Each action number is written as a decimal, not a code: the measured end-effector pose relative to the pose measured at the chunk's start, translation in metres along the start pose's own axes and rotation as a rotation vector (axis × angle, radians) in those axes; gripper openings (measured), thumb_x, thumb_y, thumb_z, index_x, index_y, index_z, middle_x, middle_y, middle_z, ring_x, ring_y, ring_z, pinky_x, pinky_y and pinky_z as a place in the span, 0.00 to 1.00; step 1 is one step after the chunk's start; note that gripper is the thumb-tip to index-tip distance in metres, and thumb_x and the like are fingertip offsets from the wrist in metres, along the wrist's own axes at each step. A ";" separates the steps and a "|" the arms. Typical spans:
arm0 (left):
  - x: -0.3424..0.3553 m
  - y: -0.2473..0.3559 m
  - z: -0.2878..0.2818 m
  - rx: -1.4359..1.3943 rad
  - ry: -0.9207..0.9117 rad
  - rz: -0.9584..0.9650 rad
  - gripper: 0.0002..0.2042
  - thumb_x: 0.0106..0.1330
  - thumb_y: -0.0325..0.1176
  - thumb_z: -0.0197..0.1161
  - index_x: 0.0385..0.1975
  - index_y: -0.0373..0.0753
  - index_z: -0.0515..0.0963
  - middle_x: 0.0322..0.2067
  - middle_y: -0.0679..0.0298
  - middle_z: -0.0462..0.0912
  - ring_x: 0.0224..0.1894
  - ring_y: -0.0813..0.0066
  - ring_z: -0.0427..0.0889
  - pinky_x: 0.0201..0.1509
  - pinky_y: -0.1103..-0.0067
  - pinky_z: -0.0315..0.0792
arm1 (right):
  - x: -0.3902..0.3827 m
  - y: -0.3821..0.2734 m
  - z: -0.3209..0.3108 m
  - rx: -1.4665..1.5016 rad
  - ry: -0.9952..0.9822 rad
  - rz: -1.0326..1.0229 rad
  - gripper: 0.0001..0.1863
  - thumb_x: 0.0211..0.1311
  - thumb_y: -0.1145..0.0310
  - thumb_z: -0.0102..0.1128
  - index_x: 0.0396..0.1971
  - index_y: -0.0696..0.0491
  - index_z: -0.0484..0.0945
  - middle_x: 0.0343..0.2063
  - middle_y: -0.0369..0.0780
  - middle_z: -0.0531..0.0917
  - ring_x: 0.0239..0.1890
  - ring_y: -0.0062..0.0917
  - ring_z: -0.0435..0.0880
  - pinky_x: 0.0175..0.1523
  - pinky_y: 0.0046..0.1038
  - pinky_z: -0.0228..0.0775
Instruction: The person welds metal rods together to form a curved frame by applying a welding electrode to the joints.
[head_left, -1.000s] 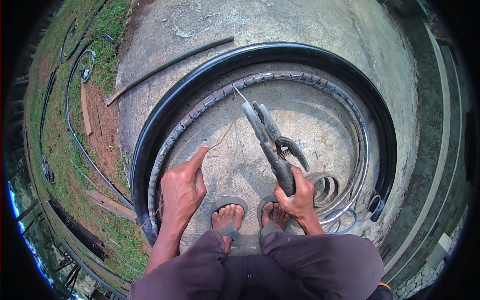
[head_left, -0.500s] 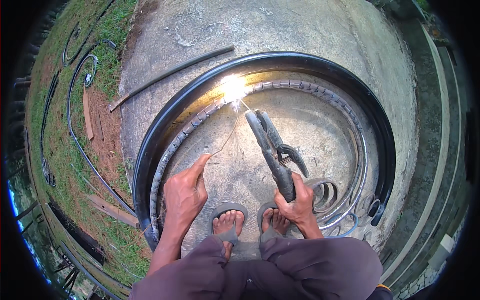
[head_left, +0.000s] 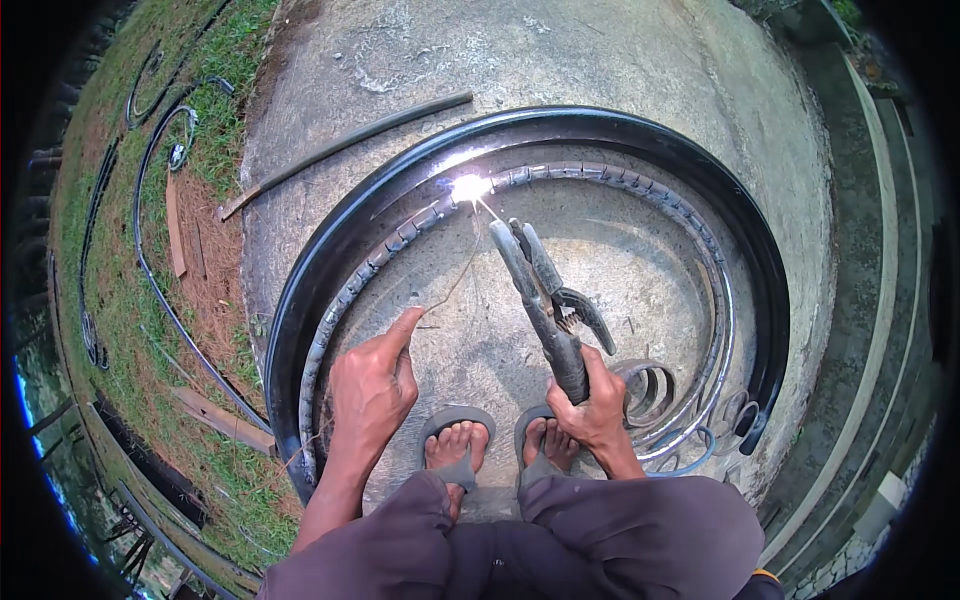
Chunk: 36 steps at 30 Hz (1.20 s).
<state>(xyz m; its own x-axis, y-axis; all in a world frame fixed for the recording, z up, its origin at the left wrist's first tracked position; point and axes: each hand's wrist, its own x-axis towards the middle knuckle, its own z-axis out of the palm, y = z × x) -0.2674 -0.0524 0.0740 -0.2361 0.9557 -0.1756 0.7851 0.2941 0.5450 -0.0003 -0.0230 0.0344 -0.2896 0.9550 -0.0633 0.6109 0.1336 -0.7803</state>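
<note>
My right hand is closed around the handle of a black welding electrode holder. A thin electrode sticks out of its jaws, its far end at a bright arc. Between finger and thumb, my left hand pinches a thin bent wire that runs up to the same glare. The arc burns on a curved metal pipe with a row of notches along it. Glare hides the exact spot where electrode, wire and pipe meet.
A thick black curved tube arches around the notched pipe on the concrete. Coiled metal rings lie beyond my right hand. A straight bar rests at far left, near wood pieces and cables on grass. My sandalled feet are close below.
The arc's glow has shrunk from a broad yellow flare to a smaller whitish-violet point. Both hands keep nearly the same place and grip.
</note>
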 end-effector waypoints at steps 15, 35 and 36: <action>-0.005 0.010 -0.005 0.021 0.050 -0.008 0.22 0.60 0.20 0.60 0.54 0.47 0.82 0.28 0.49 0.83 0.27 0.53 0.83 0.32 0.67 0.74 | -0.001 -0.002 -0.003 0.005 0.036 -0.002 0.22 0.48 0.72 0.70 0.45 0.61 0.76 0.23 0.46 0.82 0.21 0.35 0.84 0.28 0.32 0.74; -0.002 0.007 -0.002 0.090 0.035 0.010 0.27 0.56 0.17 0.60 0.57 0.50 0.80 0.31 0.52 0.85 0.28 0.57 0.84 0.32 0.69 0.74 | -0.001 -0.001 0.000 0.004 -0.027 0.081 0.24 0.48 0.72 0.69 0.47 0.61 0.75 0.25 0.47 0.82 0.24 0.36 0.85 0.30 0.33 0.75; -0.003 0.006 -0.002 0.095 0.044 0.020 0.28 0.56 0.17 0.60 0.57 0.50 0.80 0.30 0.52 0.84 0.28 0.57 0.84 0.32 0.69 0.74 | -0.001 -0.002 -0.001 0.003 -0.037 0.068 0.25 0.49 0.73 0.69 0.49 0.61 0.75 0.27 0.49 0.83 0.27 0.39 0.87 0.32 0.34 0.77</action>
<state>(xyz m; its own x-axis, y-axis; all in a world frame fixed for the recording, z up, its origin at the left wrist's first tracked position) -0.2629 -0.0532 0.0791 -0.2430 0.9616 -0.1277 0.8404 0.2744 0.4674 -0.0005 -0.0240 0.0365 -0.2741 0.9516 -0.1391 0.6282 0.0677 -0.7751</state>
